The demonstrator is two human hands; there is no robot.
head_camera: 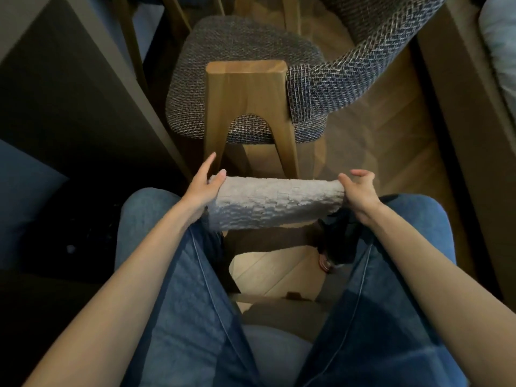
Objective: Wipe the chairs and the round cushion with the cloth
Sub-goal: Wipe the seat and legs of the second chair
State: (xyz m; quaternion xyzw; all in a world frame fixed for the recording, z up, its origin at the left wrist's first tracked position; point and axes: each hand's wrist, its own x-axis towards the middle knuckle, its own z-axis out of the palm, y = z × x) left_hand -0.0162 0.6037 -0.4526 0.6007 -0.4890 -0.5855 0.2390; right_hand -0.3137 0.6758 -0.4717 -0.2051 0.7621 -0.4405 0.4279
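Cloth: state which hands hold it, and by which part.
Both hands hold the grey cloth, stretched between them: the left hand grips its left end and the right hand pinches its right end.

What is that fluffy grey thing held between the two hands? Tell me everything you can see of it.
It is the cloth, pale grey with a thick, bumpy pile like towelling, seemingly folded into a wide band. It is stretched level between the hands, above the knees in jeans and just short of the wooden chair. The left hand holds its left end, thumb on top; the right hand pinches its right end.
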